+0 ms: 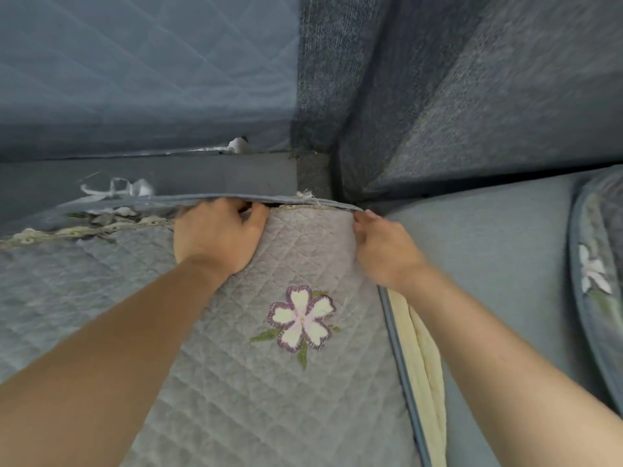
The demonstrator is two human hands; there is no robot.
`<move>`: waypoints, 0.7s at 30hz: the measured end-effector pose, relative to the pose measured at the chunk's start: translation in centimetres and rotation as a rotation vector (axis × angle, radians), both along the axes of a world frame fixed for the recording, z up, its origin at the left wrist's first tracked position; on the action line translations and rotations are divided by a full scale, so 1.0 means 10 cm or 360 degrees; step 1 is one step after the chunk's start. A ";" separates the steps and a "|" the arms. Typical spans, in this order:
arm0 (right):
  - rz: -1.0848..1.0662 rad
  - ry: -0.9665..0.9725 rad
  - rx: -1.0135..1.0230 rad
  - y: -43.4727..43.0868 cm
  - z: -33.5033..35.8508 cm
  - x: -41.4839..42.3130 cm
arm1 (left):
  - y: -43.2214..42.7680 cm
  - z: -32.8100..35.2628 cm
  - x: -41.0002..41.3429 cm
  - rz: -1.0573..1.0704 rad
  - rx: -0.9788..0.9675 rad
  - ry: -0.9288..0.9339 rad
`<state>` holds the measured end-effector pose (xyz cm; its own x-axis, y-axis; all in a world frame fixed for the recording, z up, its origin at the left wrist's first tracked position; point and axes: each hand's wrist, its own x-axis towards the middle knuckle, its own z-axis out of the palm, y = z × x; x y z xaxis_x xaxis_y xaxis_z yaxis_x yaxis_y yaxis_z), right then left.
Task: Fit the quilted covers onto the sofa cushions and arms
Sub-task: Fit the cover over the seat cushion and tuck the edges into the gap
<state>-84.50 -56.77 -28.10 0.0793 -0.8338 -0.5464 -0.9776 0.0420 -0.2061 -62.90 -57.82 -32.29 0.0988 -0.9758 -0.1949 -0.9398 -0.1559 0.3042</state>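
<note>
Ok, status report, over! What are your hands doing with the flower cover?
Left hand grips cover at back edge. Right hand pinches its back corner. Cream cloth pokes out under right side.

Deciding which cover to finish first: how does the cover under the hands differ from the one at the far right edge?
The cover under the hands is gripped at its far edge by the left hand and right hand; the right-edge cover lies untouched. The first's flower has purple-edged petals; the right-edge cover's looks plain white. Both have blue piping and an embroidered flower.
</note>
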 end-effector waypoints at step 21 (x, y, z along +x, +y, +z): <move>0.0225 0.0381 0.0064 -0.59 -0.13 0.13 | 0.00 -0.10 0.01 0.0024 -0.0114 0.0025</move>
